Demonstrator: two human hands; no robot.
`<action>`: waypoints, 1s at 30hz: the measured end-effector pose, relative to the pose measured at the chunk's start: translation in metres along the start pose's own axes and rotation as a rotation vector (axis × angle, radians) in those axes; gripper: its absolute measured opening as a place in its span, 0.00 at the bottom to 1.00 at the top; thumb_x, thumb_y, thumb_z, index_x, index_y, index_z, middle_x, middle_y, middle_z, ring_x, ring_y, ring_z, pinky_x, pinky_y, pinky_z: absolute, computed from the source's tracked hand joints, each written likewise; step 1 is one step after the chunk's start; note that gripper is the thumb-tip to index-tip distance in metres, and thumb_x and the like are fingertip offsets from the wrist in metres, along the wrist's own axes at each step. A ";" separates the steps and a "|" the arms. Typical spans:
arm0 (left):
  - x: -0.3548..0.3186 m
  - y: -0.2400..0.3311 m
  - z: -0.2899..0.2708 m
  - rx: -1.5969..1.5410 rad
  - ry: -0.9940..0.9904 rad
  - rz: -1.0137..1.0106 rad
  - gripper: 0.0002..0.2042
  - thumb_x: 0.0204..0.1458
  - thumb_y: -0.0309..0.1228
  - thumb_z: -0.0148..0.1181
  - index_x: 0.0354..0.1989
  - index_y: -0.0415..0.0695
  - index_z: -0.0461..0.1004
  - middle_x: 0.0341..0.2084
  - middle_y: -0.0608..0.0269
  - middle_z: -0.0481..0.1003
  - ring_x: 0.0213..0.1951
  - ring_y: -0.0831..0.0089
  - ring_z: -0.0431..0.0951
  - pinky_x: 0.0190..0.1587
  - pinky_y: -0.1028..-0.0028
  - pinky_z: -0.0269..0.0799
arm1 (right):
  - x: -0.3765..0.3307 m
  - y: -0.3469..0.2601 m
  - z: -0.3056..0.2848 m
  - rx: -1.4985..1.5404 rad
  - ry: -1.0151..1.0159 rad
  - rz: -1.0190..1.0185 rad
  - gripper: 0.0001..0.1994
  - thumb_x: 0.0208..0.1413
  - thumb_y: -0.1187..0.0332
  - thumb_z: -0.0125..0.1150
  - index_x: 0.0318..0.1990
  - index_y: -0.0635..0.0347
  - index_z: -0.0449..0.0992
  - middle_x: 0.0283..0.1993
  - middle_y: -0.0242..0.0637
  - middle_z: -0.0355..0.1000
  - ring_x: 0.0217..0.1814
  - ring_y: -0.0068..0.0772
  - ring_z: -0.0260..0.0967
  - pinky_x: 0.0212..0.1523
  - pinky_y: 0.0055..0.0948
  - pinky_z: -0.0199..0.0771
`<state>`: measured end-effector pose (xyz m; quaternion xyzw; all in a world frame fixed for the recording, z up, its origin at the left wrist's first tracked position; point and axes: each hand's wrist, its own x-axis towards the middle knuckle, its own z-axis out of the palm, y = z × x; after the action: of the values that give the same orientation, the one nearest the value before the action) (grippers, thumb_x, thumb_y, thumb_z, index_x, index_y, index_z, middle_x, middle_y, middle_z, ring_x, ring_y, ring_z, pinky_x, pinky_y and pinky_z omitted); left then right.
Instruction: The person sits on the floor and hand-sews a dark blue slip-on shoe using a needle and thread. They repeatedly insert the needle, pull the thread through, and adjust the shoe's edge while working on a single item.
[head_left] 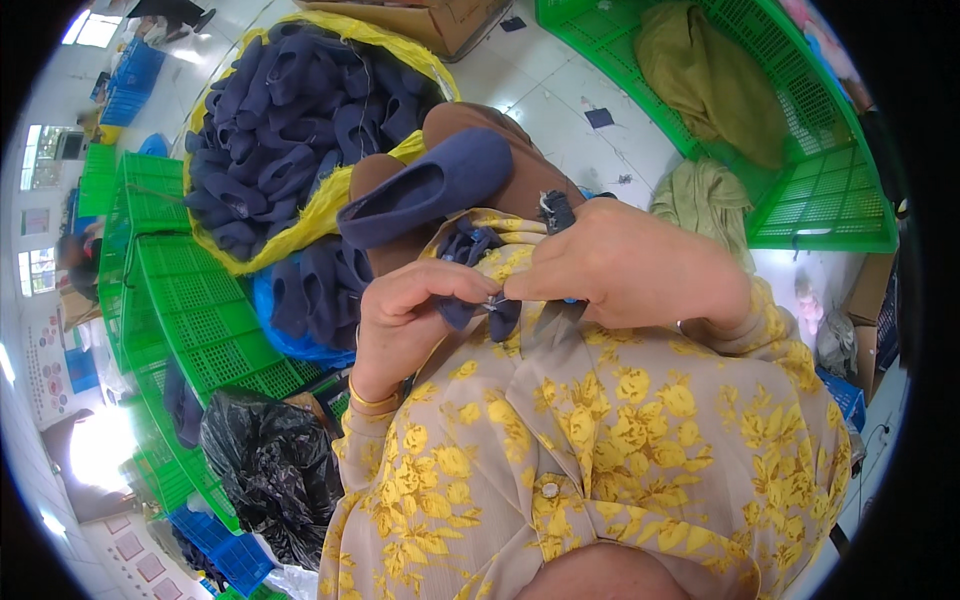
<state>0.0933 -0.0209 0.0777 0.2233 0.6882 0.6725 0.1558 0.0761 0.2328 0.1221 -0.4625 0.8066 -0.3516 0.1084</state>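
Observation:
My left hand is closed, its thumb and forefinger pinching a small dark blue fabric bow in front of my chest. Against it from the other side press the fingertips of my right hand. Tucked in that same right hand is a pair of scissors; grey blades poke out below, and a dark cloth-wrapped part sticks out above. A single navy slip-on shoe rests across my brown-clad knees, just beyond the hands. More dark blue fabric pieces lie in my lap, partly hidden by my fingers.
Beyond my left knee stands a yellow woven sack heaped with navy shoes. A blue bag of shoes, green crates and a black plastic bag line my left. A large green crate with olive cloth is at far right.

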 end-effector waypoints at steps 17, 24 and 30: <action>-0.017 -0.011 0.013 -0.182 0.041 -0.192 0.07 0.48 0.16 0.64 0.36 0.36 0.78 0.36 0.64 0.78 0.38 0.79 0.77 0.43 0.79 0.73 | -0.014 0.019 0.042 0.292 0.114 0.060 0.26 0.33 0.83 0.56 0.45 0.55 0.79 0.41 0.39 0.78 0.42 0.45 0.75 0.40 0.36 0.76; -0.018 -0.008 0.011 -0.162 0.033 -0.301 0.06 0.49 0.18 0.64 0.36 0.37 0.78 0.34 0.67 0.78 0.37 0.82 0.76 0.41 0.81 0.73 | -0.016 0.016 0.043 0.271 0.105 0.059 0.27 0.32 0.83 0.58 0.47 0.55 0.78 0.41 0.40 0.78 0.42 0.45 0.76 0.40 0.36 0.77; -0.016 -0.006 0.013 -0.158 0.039 -0.360 0.06 0.49 0.17 0.64 0.36 0.36 0.78 0.34 0.68 0.78 0.36 0.84 0.76 0.39 0.82 0.73 | -0.015 0.021 0.048 0.280 0.121 0.019 0.27 0.32 0.83 0.58 0.47 0.56 0.77 0.41 0.40 0.78 0.43 0.46 0.75 0.42 0.37 0.76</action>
<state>0.1127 -0.0180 0.0696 0.0705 0.6649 0.6900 0.2774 0.0939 0.2293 0.0707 -0.4134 0.7591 -0.4868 0.1263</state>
